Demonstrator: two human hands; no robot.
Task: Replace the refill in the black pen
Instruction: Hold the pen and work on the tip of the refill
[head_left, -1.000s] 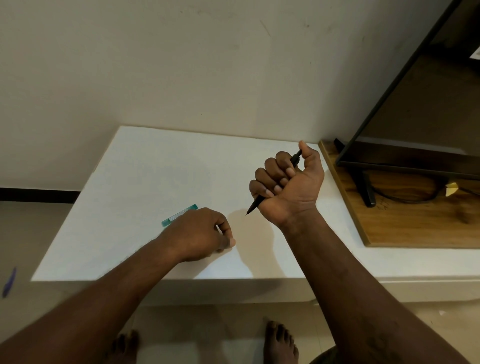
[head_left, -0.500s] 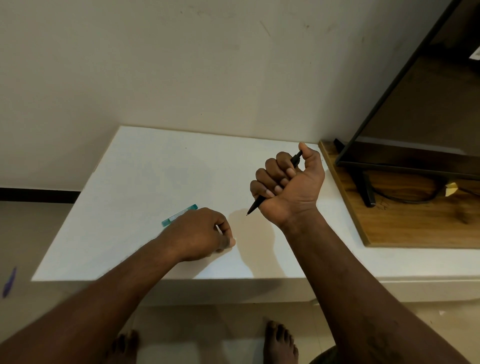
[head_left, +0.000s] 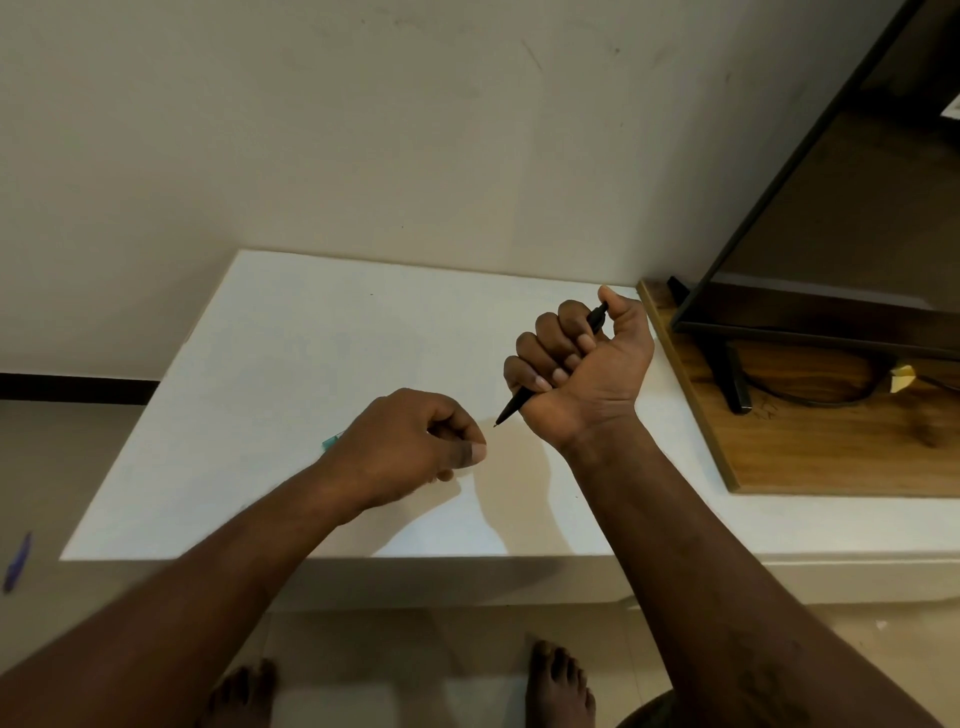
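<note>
Black pen (head_left: 514, 407) clenched in the right hand (head_left: 582, 364), tip angled down over the white table (head_left: 260, 364); left hand (head_left: 410, 441) curled beside it, contents impossible to tell

No text or label can be read anywhere.

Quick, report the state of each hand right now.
Left hand: curled, but whether it pinches anything cannot be told.
Right hand: closed around the black pen.
</note>
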